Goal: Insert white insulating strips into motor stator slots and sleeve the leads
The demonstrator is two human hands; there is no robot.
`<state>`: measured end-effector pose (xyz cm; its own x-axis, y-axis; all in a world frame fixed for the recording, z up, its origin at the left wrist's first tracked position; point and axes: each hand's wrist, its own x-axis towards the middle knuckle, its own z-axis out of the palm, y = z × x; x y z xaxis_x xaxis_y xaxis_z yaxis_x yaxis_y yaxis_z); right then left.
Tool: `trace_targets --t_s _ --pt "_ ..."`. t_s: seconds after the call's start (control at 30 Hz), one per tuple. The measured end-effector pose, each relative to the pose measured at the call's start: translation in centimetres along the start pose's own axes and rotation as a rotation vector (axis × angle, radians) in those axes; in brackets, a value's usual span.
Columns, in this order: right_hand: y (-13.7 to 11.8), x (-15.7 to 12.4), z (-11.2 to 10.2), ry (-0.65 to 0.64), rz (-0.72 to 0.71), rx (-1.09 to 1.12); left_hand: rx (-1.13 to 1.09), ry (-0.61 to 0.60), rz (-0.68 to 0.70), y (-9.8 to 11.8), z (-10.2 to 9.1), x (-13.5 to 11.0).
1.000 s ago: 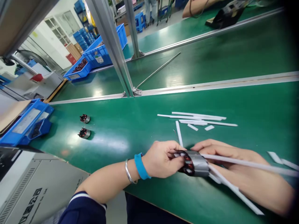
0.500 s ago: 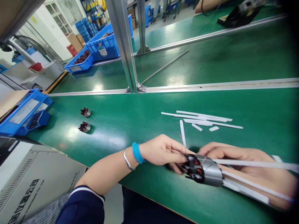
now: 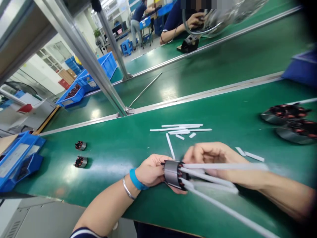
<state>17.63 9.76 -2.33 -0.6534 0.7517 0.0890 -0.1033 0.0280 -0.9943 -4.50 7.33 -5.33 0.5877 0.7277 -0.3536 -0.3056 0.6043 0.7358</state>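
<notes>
My left hand (image 3: 151, 172), with a blue wristband and a silver bangle, is closed around a motor stator (image 3: 172, 173). The stator has a grey metal ring, black end pieces and copper windings, and it lies on its side above the green bench. Several long white strips (image 3: 210, 178) stick out of its right end, fanning to the right. Beside that end, my right hand (image 3: 210, 158) has its fingers curled in behind the strips. Whatever its fingertips pinch is hidden.
Loose white strips (image 3: 182, 127) lie beyond my hands, and short pieces (image 3: 254, 156) lie to the right. Two stators (image 3: 80, 162) stand at left, two more (image 3: 287, 114) at right. A metal post (image 3: 86, 59) rises from the bench rail. A co-worker's hand (image 3: 195, 20) is across the bench.
The view has swung right, bringing the right-hand stators and a co-worker into sight. The held stator's strip end now turns more toward me, and my right hand has come round to that end.
</notes>
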Motion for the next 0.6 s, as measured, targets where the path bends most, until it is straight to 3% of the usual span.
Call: trace_targets --t_s 0.13,0.23,0.3,0.37,0.43,0.53,0.6 --pt "0.7 -0.5 1.3 0.114 -0.226 -0.387 0.049 0.088 0.021 0.4 0.8 0.1" --pt "1.0 -0.4 2.7 0.202 -0.357 -0.547 0.186 0.17 0.088 0.4 1.7 -0.2" --pt "0.3 0.1 1.6 0.306 -0.368 -0.606 0.31 0.187 0.09 0.4 1.9 -0.6" --pt "-1.4 0.4 -1.9 0.547 -0.274 -0.694 0.405 0.259 0.164 0.5 1.6 -0.8" --pt "-4.0 -0.7 -7.3 0.819 -0.135 -0.796 0.418 0.378 0.268 0.7 0.9 -0.8" --pt "-8.0 -4.5 -15.8 1.227 0.071 -0.892 0.411 0.494 0.336 1.3 0.1 -0.5" --pt "-9.6 -7.3 -19.9 1.43 0.224 -0.935 0.429 0.545 0.363 1.9 -0.1 -0.3"
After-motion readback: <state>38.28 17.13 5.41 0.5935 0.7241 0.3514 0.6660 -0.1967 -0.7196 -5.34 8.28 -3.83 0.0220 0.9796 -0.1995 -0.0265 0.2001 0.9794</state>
